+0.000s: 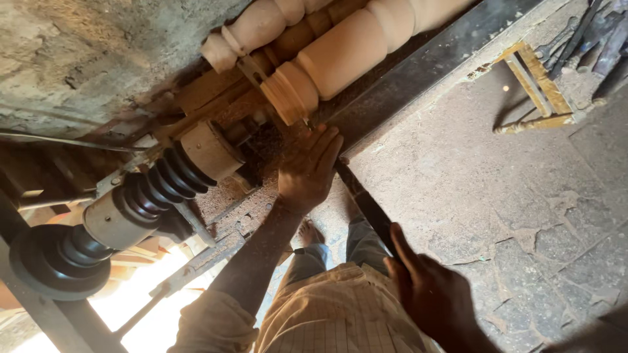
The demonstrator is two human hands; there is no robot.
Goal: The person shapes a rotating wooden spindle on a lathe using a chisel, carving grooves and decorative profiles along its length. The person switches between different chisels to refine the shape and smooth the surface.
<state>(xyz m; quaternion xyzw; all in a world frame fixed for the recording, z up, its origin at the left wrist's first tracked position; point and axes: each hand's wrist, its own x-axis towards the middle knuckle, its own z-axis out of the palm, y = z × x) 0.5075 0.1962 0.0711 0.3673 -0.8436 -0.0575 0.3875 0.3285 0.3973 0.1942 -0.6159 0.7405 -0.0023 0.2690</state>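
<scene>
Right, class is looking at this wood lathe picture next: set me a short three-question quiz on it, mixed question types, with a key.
1. True or false: the left hand lies flat with its fingers pointing toward the turned wooden piece on the lathe.
2. Which does the right hand grip? A) a long dark tool handle B) the stepped black pulley C) the yellow wooden frame
3. Fill in: the bench and floor are covered in ____.

Key: 1 true; 2 A; 3 sawdust.
</scene>
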